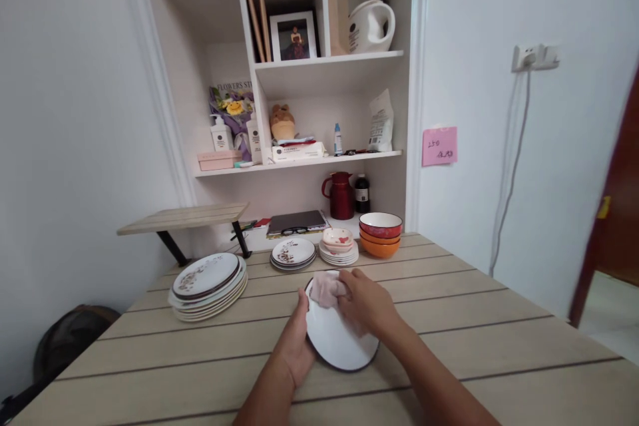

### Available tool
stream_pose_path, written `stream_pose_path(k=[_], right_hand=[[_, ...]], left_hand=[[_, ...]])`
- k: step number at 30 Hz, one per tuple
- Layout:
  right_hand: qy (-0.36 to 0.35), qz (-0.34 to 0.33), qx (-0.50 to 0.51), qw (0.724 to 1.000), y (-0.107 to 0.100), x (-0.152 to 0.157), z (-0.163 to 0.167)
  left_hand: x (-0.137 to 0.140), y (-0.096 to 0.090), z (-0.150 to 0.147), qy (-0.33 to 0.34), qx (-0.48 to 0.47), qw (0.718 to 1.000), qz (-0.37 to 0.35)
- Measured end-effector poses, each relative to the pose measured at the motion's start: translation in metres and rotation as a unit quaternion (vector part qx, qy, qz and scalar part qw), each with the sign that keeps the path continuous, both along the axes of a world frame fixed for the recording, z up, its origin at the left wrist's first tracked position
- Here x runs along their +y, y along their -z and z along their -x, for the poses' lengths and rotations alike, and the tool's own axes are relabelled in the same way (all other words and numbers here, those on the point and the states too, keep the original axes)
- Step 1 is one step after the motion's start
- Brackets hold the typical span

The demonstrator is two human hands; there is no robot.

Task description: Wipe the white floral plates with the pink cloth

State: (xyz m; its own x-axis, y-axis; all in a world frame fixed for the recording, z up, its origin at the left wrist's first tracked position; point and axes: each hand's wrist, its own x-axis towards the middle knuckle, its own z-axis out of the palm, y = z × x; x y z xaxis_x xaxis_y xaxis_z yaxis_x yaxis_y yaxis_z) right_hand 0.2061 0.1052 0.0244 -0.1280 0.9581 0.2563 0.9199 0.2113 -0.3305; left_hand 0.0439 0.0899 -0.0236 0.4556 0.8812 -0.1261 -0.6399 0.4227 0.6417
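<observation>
A white plate [339,339] with a dark rim is tilted up above the table, near its front middle. My left hand [295,339] grips the plate's left edge, thumb on the rim and the other fingers hidden beneath. My right hand [367,303] is closed on a pale pink cloth [327,287], which presses against the plate's upper face. Beyond the plate are a small stack of dark-rimmed plates [293,251] with a brown floral pattern, and small pink dishes [338,237] on white saucers [339,257].
Larger stacked plates [208,276] stand at the left, near a raised wooden shelf [184,218] on black legs. Red and orange bowls [380,243] are stacked at the back right. A red jug [342,196], a dark bottle [362,194] and a laptop [296,221] sit behind the wooden table [479,339].
</observation>
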Motion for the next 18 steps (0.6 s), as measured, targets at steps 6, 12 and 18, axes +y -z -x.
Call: stream_pose_path(k=[6, 12, 18], right_hand=[[-0.194, 0.056, -0.054, 0.978, 0.010, -0.016, 0.004], [-0.150, -0.021, 0.080, 0.985, 0.013, -0.008, 0.031], [0.055, -0.038, 0.097, 0.993, 0.006, 0.014, -0.001]], left_hand=[[0.000, -0.003, 0.003, 0.023, -0.003, 1.000, -0.004], [0.000, -0.002, 0.003, -0.020, -0.012, 1.000, -0.011], [-0.003, -0.003, 0.002, -0.036, -0.026, 0.999, 0.000]])
